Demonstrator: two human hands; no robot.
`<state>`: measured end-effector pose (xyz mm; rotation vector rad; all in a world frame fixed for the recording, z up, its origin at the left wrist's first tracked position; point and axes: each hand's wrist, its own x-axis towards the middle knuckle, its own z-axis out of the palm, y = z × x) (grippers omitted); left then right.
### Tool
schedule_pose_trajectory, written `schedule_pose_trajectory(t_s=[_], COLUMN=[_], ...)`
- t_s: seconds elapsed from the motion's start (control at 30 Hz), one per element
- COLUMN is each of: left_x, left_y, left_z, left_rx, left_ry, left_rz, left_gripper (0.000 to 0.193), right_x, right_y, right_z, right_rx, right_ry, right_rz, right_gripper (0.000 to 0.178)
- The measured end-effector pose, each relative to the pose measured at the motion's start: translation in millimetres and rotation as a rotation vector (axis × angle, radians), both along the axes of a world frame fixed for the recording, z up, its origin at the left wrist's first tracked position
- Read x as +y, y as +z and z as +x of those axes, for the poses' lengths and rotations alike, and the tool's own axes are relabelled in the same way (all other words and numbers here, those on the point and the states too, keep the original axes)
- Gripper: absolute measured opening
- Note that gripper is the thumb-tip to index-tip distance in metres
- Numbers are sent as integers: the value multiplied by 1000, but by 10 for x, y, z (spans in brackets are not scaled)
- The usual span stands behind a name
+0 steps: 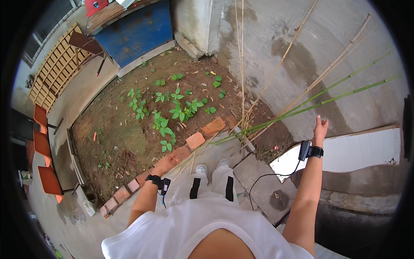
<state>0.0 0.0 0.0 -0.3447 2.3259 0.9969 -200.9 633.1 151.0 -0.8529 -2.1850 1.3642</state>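
Observation:
My right hand (320,130) is stretched out at the right, holding nothing, with fingers extended and apart. Just beyond it, several thin bamboo poles fan out against the concrete wall: green poles (332,102) pass closest to the hand, and dry tan poles (282,60) rise farther left. Their lower ends gather by the bed's brick edging. Over the reddish bricks (181,153) hangs my left hand (166,163); its fingers blend with the brick colour, so I cannot make out their pose. Dark devices are strapped to both wrists.
A soil bed (112,125) with leafy green seedlings (181,110) lies ahead, edged by bricks. Orange chairs (42,144) line the left side. A blue panel (136,36) stands at the back. A white board (362,149) lies at the right, and a cable (254,185) hangs from my right wrist.

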Motion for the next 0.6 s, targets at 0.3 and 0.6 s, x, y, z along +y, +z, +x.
schedule_pose_trajectory(t_s=[0.3,0.6], left_x=[459,922], left_y=[127,249], left_z=[-299,-678], left_rx=[-26,-80], left_ry=[67,34], left_rz=[-60,-44], left_gripper=[39,38], right_x=[82,115], right_y=[167,41], right_z=[-549,-692], right_rx=[166,84], right_ry=[76,229], right_rz=[-168,-60], right_gripper=[45,24])
